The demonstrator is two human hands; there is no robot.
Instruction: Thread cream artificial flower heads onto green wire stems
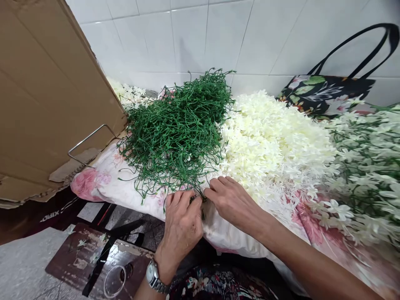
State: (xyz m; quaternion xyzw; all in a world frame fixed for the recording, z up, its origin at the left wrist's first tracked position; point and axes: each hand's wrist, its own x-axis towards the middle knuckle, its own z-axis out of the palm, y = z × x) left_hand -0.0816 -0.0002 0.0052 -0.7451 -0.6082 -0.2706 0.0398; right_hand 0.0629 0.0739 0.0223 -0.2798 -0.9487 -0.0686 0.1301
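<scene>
My left hand (184, 216), with a watch (153, 275) on its wrist, is closed at the front edge of the cloth. Between its fingers a bit of green plastic stem (203, 214) shows. My right hand (229, 200) is beside it, fingers pinched at the same stem; the exact grip is hidden by the fingers. Just beyond both hands spreads a tangled heap of green plastic stems (178, 125) with small buds. A large pile of cream-white artificial flower heads (271, 141) lies to the right of it.
Assembled white flowers on green stems (371, 166) fill the right side. Behind stands a black floral bag (328, 93) against the tiled wall (187, 37). A cardboard box (53, 96) with a wire handle (90, 141) blocks the left. Below is a brown wooden stool (75, 258).
</scene>
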